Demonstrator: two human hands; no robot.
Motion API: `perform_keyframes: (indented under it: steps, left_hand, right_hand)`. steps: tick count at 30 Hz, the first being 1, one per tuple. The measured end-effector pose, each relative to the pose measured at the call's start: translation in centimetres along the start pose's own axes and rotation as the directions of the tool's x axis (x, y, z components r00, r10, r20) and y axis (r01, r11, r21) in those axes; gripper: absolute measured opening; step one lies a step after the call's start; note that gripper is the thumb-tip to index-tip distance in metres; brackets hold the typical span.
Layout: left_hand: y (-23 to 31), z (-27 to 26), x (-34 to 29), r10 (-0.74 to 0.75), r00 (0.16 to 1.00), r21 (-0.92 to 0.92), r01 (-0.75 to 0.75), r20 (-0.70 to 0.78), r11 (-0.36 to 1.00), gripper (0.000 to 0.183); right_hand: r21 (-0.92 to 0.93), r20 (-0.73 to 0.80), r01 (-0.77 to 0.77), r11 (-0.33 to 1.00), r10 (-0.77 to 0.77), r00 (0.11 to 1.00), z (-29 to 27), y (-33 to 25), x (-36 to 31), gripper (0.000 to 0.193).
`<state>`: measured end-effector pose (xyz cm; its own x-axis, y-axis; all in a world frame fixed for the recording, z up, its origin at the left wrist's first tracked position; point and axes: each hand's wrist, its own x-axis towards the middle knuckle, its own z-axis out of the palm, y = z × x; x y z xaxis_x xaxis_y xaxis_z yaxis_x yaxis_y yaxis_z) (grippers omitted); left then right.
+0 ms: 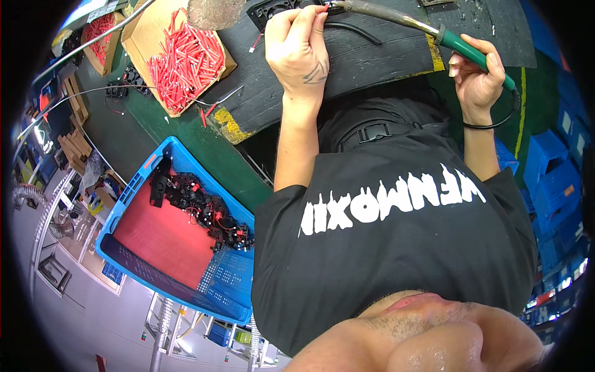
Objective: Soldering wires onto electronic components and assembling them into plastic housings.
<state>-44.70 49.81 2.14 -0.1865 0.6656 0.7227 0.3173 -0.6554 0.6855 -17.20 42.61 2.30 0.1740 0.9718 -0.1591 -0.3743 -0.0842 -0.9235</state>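
Observation:
My right hand point(480, 71) is wrapped round the green handle of a soldering iron point(462, 46). Its metal shaft runs left across the bench, and the tip meets the spot at my left fingertips. With fingers pinched together, my left hand point(297, 53) holds a small red wire point(325, 8), mostly hidden by the fingers. Beside that hand, at the top edge, lies a black part with round, fan-like openings point(269, 13). A short black cable point(356, 28) lies on the bench just right of my left hand, under the iron's shaft.
A cardboard box point(228, 65) of short red pieces stands left on the dark bench point(384, 68). Below it, a blue crate point(149, 282) holds black parts with wires. A second box of red pieces point(99, 37) is farther left. Blue bins point(551, 180) stand at right.

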Motion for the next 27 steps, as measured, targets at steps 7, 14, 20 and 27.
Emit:
perform_keyframes:
  steps: [7, 14, 20, 27]
  left_hand:
    - [3.8, -1.1, 2.6, -0.147, 0.940, 0.460, -0.012, 0.308, 0.888, 0.010]
    - [0.2, -0.2, 0.4, 0.021, 1.000, -0.002, -0.021, 0.010, 1.000, 0.009]
    - [3.0, -1.4, 1.0, -0.268, 0.928, 0.378, 0.158, 0.259, 0.912, 0.009]
    - [2.5, -1.8, 0.5, -0.354, 0.913, 0.294, 0.289, 0.200, 0.911, 0.011]
  right_hand:
    - [-0.048, -0.008, 0.004, 0.999, -0.004, 1.000, 0.4, -0.2, -0.1, 0.054]
    - [0.195, -0.001, -0.046, 0.980, 0.047, 0.999, -2.3, 1.9, 0.8, 0.052]
    - [0.295, 0.032, -0.094, 0.951, 0.088, 0.996, -4.1, 3.2, 2.1, 0.051]
    - [0.373, 0.089, -0.096, 0.923, 0.068, 0.994, -3.2, 3.1, 2.5, 0.051]
